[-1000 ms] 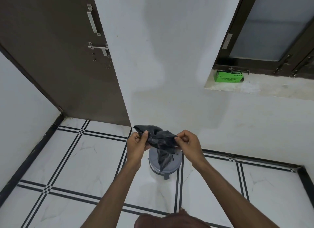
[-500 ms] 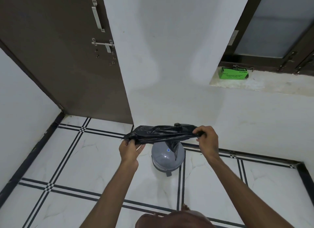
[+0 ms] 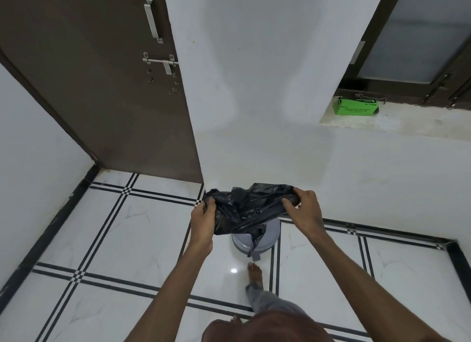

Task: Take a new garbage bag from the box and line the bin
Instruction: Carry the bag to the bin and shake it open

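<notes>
Bag [image 3: 251,209] first: you hold one black garbage bag stretched between your two hands, and it hangs directly above the one grey bin [image 3: 254,242] on the tiled floor [image 3: 127,239], so the move ahead is straight down and not sideways. Your left hand [image 3: 202,223] is closed on the bag's left end, fingers curled into the film; your right hand [image 3: 304,210] is closed on the right end, pinching a bunched edge. The bag's long axis runs left to right between your fists, roughly level, and its crumpled middle sags so that a loose tail drops in front of the bin; whether that tail touches the bin or is only in front of it you cannot tell from here. The bin sits below and between your hands, a little nearer your right hand than your left, and much of its top is hidden by the bag, so whether the lid is up or down cannot be seen. Your one visible foot [image 3: 254,272] is just in front of the bin, near the small pedal at its base. The mouth of the bag does not look opened yet, so you likely need to find and spread the opening before lowering it. By count: one bag in hand, one bin, one green box [image 3: 355,106] well apart on the window ledge [image 3: 407,122] up to your right, and two hands both busy.
</notes>
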{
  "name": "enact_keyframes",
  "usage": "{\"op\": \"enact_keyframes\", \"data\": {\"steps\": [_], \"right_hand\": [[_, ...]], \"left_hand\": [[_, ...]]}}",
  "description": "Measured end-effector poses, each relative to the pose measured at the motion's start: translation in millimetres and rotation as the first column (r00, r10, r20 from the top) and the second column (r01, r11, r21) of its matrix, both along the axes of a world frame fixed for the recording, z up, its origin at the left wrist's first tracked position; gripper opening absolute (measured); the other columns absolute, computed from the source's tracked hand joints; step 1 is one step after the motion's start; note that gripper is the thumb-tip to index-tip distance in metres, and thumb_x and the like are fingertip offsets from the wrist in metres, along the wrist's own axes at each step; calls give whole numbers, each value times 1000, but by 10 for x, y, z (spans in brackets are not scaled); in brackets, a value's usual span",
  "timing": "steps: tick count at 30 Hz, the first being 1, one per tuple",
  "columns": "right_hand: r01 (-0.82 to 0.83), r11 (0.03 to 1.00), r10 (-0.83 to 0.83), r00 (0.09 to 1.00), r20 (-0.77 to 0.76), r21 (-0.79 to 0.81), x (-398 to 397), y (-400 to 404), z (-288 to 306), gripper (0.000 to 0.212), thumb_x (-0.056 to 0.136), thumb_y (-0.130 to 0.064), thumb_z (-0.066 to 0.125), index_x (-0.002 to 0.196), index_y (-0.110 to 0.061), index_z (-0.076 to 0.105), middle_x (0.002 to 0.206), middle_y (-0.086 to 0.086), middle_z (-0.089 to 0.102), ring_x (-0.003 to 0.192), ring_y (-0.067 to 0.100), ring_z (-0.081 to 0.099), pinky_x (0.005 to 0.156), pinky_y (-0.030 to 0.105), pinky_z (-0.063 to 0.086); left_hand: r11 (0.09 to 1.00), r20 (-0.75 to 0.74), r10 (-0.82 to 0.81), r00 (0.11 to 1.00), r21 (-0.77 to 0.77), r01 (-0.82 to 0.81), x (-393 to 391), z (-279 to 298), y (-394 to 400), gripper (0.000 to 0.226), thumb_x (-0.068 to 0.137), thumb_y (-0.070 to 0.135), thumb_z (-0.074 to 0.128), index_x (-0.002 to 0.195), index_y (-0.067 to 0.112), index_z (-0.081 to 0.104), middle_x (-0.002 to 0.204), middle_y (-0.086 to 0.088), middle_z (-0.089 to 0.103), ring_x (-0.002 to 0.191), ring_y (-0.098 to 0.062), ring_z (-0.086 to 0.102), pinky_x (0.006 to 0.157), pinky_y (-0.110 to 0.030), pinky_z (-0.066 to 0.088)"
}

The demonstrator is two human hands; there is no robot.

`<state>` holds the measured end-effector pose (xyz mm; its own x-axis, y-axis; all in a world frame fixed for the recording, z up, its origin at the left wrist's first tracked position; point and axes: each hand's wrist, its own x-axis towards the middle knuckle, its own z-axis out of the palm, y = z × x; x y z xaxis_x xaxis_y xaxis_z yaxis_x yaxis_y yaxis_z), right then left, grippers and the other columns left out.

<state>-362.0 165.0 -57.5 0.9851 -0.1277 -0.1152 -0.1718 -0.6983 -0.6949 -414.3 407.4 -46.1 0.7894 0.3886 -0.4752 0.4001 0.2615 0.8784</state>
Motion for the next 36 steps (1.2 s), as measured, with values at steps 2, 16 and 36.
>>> {"op": "enact_keyframes", "data": {"steps": [2,16,36], "right_hand": [[-29,997,31,999,30,-68,5,47,-51,39,86,-28,71,120,-19,56,124,7,46,111,20,50,90,28,45],[-661,750,659,748,84,-1,-202,734,-228,28,78,-18,63,99,-32,76,144,-6,46,129,4,41,110,21,30],[-124,952,184,962,200,-279,334,-55,-204,56,87,-1,55,139,-11,36,118,13,42,73,32,53,61,32,39]], "left_hand": [[998,42,-52,998,-28,53,-34,37,16,20,99,22,53,102,11,69,104,-11,74,103,-27,69,89,-40,57],[964,112,-134,985,-215,156,36,265,103,23,101,20,49,104,10,69,97,-11,75,88,-22,72,73,-29,57],[614,117,-107,987,789,-27,-153,105,729,27,83,-4,55,95,19,61,66,2,62,61,-16,59,53,-34,47]]}}
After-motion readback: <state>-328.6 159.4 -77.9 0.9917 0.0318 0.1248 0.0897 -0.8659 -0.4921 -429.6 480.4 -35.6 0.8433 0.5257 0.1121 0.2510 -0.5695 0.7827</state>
